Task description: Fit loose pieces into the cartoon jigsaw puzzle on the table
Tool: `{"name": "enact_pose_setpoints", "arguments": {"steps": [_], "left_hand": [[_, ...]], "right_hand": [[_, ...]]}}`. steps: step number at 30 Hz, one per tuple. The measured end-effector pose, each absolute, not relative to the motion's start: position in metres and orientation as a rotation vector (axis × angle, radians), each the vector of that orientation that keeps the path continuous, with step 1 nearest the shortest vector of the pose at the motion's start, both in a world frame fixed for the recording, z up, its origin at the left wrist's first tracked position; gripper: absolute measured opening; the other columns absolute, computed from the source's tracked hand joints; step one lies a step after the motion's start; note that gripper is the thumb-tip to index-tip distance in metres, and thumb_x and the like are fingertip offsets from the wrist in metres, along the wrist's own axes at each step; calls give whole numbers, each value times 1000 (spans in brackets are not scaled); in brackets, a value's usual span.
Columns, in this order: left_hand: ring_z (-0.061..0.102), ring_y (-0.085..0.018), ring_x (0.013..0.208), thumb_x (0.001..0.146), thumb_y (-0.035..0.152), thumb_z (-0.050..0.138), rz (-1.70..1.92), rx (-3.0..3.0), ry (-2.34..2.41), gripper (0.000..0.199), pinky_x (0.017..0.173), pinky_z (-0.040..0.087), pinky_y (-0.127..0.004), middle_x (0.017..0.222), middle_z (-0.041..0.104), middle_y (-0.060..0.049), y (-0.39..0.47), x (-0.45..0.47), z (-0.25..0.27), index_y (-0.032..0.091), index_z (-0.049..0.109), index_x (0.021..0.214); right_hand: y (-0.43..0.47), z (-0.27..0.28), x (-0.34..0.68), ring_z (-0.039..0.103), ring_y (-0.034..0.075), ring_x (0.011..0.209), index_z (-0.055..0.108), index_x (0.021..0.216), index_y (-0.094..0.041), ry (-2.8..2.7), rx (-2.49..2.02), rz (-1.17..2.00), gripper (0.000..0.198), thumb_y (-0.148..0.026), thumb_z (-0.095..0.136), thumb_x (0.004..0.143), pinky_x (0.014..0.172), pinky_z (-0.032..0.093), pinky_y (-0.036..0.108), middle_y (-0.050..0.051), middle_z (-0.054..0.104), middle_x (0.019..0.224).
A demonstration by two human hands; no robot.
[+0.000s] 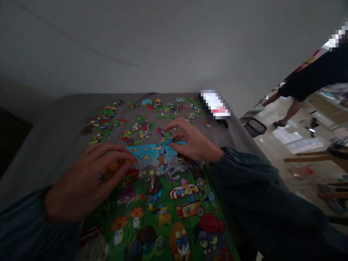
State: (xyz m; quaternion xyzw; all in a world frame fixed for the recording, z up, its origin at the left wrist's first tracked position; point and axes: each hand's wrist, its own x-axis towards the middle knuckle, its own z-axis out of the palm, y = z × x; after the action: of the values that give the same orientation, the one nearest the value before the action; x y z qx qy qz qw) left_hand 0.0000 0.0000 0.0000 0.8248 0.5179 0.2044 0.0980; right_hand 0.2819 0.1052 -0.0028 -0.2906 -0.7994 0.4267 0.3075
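Observation:
A mostly assembled jigsaw puzzle (163,195) with cartoon plants and zombies lies before me, its blue sky strip along the far edge. My left hand (92,174) rests over the upper left part, fingers stretched and thumb apart from them; the orange picture shows in the gap. At the far edge, my right hand (187,139) pinches a small blue puzzle piece (169,140) between thumb and a bent finger, its index finger stretched out beyond. Part of the piece is hidden by the fingers. Loose puzzle pieces (141,125) lie just beyond the far edge.
More loose pieces (108,110) are scattered over the grey cloth (62,127) towards the wall. A phone with a lit screen (216,105) lies at the back right. Beyond the table's right side, a person in dark clothes (312,76) stands near wooden furniture.

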Motion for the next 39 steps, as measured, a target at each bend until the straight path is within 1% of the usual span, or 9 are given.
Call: {"name": "enact_pose_setpoints", "arguments": {"steps": [3, 5, 8, 12, 19, 22, 27, 32, 39], "left_hand": [[53, -29, 125, 98, 55, 43, 407, 2375, 1622, 39, 102, 41, -50, 132, 65, -2, -1, 1, -8, 30, 67, 117], [49, -34, 131, 97, 61, 40, 271, 2357, 1689, 47, 99, 42, -56, 140, 63, -2, -1, 2, -14, 34, 64, 127], [47, -39, 135, 95, 66, 35, 159, 2348, 1743, 56, 96, 43, -61, 146, 60, -1, -2, 2, -20, 35, 59, 136], [46, -40, 136, 95, 66, 32, 128, 2359, 1757, 60, 96, 43, -64, 150, 56, -1, -4, 2, -20, 33, 56, 140], [45, -39, 138, 95, 64, 34, 115, 2334, 1771, 59, 97, 45, -64, 151, 55, 1, -4, 3, -19, 34, 58, 139], [44, -38, 139, 95, 65, 34, 101, 2320, 1771, 60, 100, 44, -66, 152, 54, 2, -4, 4, -19, 35, 56, 140], [44, -39, 139, 94, 68, 30, 89, 2322, 1781, 65, 101, 43, -67, 153, 53, 1, -5, 3, -20, 34, 54, 144], [44, -39, 139, 94, 72, 24, 96, 2345, 1784, 70, 99, 45, -66, 153, 53, 2, -6, 2, -23, 34, 55, 143], [45, -39, 138, 93, 74, 22, 62, 2307, 1787, 71, 100, 43, -66, 152, 53, 2, -4, 4, -20, 35, 54, 143]], "right_hand": [[106, 3, 263, 67, 13, 87, 65, 105, -17, -2181, -771, 1143, 19, -12, 65, 87, 85, 58, 30, 5, 70, 104], [107, 6, 252, 69, 14, 92, 68, 105, -17, -2247, -742, 1179, 16, -13, 61, 91, 88, 57, 31, 4, 74, 101], [108, 4, 240, 70, 15, 104, 65, 124, -19, -2366, -684, 1236, 32, -10, 56, 95, 93, 55, 31, 5, 74, 117], [106, -13, 232, 69, 15, 90, 51, 144, -22, -2463, -664, 1122, 57, -7, 63, 91, 84, 57, 32, 8, 68, 130], [99, -25, 225, 62, 22, 112, 68, 118, -15, -2485, -746, 550, 25, -26, 64, 96, 104, 46, 41, 11, 70, 117], [97, -17, 233, 61, 21, 111, 69, 116, -14, -2607, -660, 446, 26, -30, 54, 102, 104, 45, 40, 10, 71, 115], [86, -12, 251, 54, 25, 122, 69, 122, -15, -2833, -512, 292, 31, -34, 53, 102, 106, 44, 44, 10, 66, 129], [74, -12, 254, 51, 30, 120, 66, 123, -16, -2900, -545, 51, 34, -37, 50, 103, 97, 47, 48, 9, 67, 125], [72, -12, 250, 50, 30, 126, 66, 119, -15, -2924, -555, -45, 32, -37, 48, 104, 100, 46, 47, 11, 66, 125]]}}
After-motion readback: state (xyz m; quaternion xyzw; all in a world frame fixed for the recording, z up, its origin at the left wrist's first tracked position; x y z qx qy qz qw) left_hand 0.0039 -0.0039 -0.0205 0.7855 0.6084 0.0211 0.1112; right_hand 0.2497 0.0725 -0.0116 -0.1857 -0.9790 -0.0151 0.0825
